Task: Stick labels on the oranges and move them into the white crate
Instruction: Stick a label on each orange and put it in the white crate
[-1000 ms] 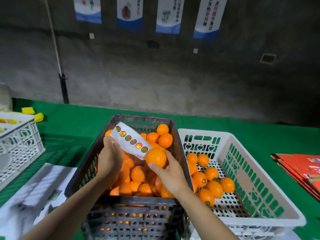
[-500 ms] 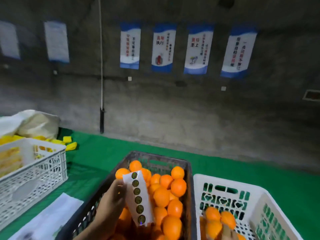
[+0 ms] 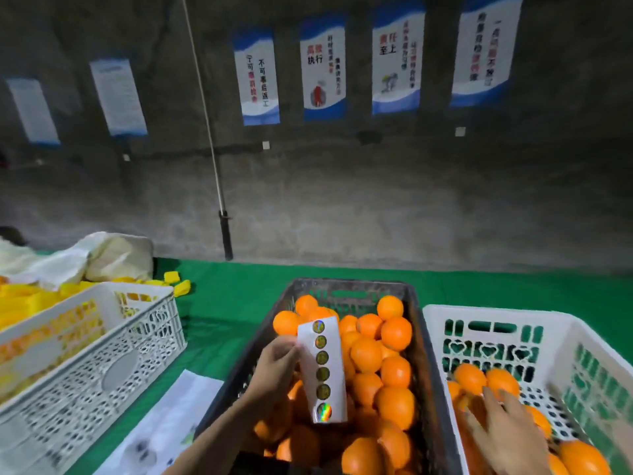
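Green table cloth (image 3: 239, 303) below grey poster-hung wall (image 3: 342, 207)

We record a table covered in green cloth (image 3: 239, 303), butted against a grey wall, bearing three crates side by side: a dark crate (image 3: 349, 289) at centre, a white crate (image 3: 496, 315) touching its right wall, and a second white perforated crate (image 3: 102, 358) well apart at left. Flat on the cloth between the left and centre crates we note a printed white sheet (image 3: 171, 426). At the far left we list small yellow pieces (image 3: 178, 282) and a pale bundled sack (image 3: 113, 255).
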A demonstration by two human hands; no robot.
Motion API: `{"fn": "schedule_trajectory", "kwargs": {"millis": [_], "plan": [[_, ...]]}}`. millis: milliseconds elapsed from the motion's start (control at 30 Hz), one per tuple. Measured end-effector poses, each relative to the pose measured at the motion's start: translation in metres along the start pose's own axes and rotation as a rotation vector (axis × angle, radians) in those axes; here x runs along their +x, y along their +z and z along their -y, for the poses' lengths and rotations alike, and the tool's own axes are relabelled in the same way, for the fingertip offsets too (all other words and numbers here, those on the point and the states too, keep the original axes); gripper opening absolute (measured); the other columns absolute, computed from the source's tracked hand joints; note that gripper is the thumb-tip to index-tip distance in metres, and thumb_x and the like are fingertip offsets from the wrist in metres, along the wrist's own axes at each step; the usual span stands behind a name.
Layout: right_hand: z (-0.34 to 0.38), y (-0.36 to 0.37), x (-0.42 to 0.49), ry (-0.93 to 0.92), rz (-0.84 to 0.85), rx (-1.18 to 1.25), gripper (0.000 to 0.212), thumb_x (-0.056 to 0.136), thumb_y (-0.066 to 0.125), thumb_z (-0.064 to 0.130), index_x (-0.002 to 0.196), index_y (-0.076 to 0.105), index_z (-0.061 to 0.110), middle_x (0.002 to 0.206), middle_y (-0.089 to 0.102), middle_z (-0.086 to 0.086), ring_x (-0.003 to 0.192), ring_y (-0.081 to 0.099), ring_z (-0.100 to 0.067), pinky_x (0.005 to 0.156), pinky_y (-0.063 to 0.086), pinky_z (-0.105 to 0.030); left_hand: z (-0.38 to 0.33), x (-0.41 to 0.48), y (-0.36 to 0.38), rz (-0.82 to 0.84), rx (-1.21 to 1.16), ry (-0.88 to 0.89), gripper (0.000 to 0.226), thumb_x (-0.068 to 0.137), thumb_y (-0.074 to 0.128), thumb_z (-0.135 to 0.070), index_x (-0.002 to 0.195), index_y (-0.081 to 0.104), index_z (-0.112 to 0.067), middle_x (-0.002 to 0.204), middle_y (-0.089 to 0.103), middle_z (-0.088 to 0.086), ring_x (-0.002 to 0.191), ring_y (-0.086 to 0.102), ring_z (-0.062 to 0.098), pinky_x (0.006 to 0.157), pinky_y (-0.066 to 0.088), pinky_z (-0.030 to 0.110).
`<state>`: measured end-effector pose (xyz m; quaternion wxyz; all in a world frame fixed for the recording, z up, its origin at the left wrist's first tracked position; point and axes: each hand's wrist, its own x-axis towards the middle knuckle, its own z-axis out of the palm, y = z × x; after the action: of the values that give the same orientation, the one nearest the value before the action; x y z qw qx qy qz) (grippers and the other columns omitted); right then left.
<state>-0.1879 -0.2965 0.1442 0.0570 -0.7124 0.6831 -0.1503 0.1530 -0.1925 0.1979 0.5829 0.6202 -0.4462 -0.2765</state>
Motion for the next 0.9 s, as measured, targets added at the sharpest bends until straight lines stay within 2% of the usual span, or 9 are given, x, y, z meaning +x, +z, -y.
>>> {"fn": "schedule_trajectory", "kwargs": {"millis": [100, 233, 333, 400, 500, 600, 700, 833, 900], "plan": [[0.032, -0.02, -0.002, -0.066, -0.124, 0.188, 0.041, 0.103, 0.048, 0.036, 0.136, 0.057, 0.014, 0.14, 0.052, -0.009, 0.125, 0.052, -0.027, 0.105, 0.042, -0.04, 0.011, 0.008, -0.005, 0.033, -0.003, -0.001, 0.017, 0.099, 0.057, -0.018, 0.087, 0.067, -0.012, 0.088, 0.074, 0.006, 0.083, 0.071, 0.021, 0.064, 0.053, 0.026], [0.111, -0.056, -0.011, -0.273, -0.254, 0.486, 0.022, 0.1, 0.054, 0.012, 0.116, 0.068, 0.009, 0.117, 0.064, -0.008, 0.112, 0.057, -0.028, 0.097, 0.046, -0.044, 0.016, 0.01, -0.004, 0.008, 0.042, 0.061, 0.02, 0.089, 0.063, -0.038, 0.089, 0.068, -0.019, 0.09, 0.073, 0.0, 0.084, 0.069, 0.018, 0.071, 0.053, 0.038], [0.164, -0.079, -0.003, -0.429, -0.325, 0.611, 0.02, 0.098, 0.055, 0.014, 0.112, 0.069, 0.016, 0.111, 0.065, 0.002, 0.105, 0.057, -0.015, 0.092, 0.047, -0.036, 0.011, 0.009, 0.003, 0.021, 0.08, 0.09, 0.018, 0.09, 0.055, -0.041, 0.087, 0.063, -0.025, 0.082, 0.072, -0.007, 0.071, 0.068, 0.006, 0.061, 0.053, 0.024], [0.185, -0.081, -0.006, -0.41, -0.163, 0.733, 0.022, 0.1, 0.054, 0.026, 0.12, 0.064, 0.024, 0.115, 0.061, 0.011, 0.106, 0.057, -0.007, 0.093, 0.048, -0.032, 0.008, 0.01, 0.011, 0.017, 0.099, 0.111, 0.015, 0.099, 0.051, -0.03, 0.088, 0.061, -0.028, 0.083, 0.07, -0.016, 0.069, 0.066, 0.001, 0.055, 0.048, 0.015], [0.194, -0.052, -0.018, -0.344, 0.103, 0.808, 0.033, 0.1, 0.055, 0.039, 0.132, 0.054, 0.031, 0.126, 0.057, 0.012, 0.11, 0.057, -0.004, 0.098, 0.048, -0.032, 0.002, 0.014, 0.021, 0.029, 0.156, 0.154, 0.016, 0.102, 0.048, -0.028, 0.093, 0.058, -0.035, 0.084, 0.068, -0.024, 0.08, 0.063, -0.006, 0.064, 0.05, 0.014], [0.187, -0.018, -0.018, -0.21, 0.129, 0.873, 0.023, 0.098, 0.06, 0.035, 0.119, 0.053, 0.039, 0.13, 0.056, 0.009, 0.11, 0.054, -0.004, 0.095, 0.045, -0.027, 0.002, 0.027, 0.028, 0.066, 0.256, 0.242, 0.017, 0.103, 0.044, -0.032, 0.104, 0.058, -0.042, 0.094, 0.067, -0.022, 0.088, 0.061, -0.009, 0.071, 0.045, 0.011], [0.185, -0.011, -0.007, 0.021, 0.124, 1.023, 0.032, 0.094, 0.067, 0.032, 0.124, 0.056, 0.03, 0.133, 0.055, 0.002, 0.115, 0.053, -0.016, 0.098, 0.042, -0.031, -0.001, 0.037, 0.036, 0.01, 0.208, 0.234, 0.02, 0.103, 0.046, -0.031, 0.114, 0.06, -0.04, 0.106, 0.064, -0.023, 0.098, 0.059, -0.009, 0.076, 0.041, 0.004], [0.192, -0.02, 0.002, 0.017, 0.316, 1.243, 0.018, 0.098, 0.063, 0.028, 0.115, 0.058, 0.023, 0.097, 0.067, 0.016, 0.084, 0.063, 0.0, 0.066, 0.047, -0.014, -0.011, 0.04, 0.043, -0.077, 0.108, 0.223, 0.018, 0.102, 0.049, -0.024, 0.1, 0.06, -0.038, 0.088, 0.068, -0.014, 0.081, 0.065, -0.005, 0.062, 0.045, 0.008], [0.201, -0.019, 0.003, -0.041, 0.343, 1.298, 0.011, 0.101, 0.059, 0.016, 0.108, 0.067, 0.015, 0.087, 0.077, 0.009, 0.078, 0.072, -0.006, 0.061, 0.052, -0.015, -0.01, 0.041, 0.043, -0.096, 0.1, 0.199, 0.016, 0.103, 0.047, -0.026, 0.102, 0.057, -0.038, 0.085, 0.069, -0.012, 0.076, 0.067, -0.001, 0.058, 0.047, 0.013]]}}
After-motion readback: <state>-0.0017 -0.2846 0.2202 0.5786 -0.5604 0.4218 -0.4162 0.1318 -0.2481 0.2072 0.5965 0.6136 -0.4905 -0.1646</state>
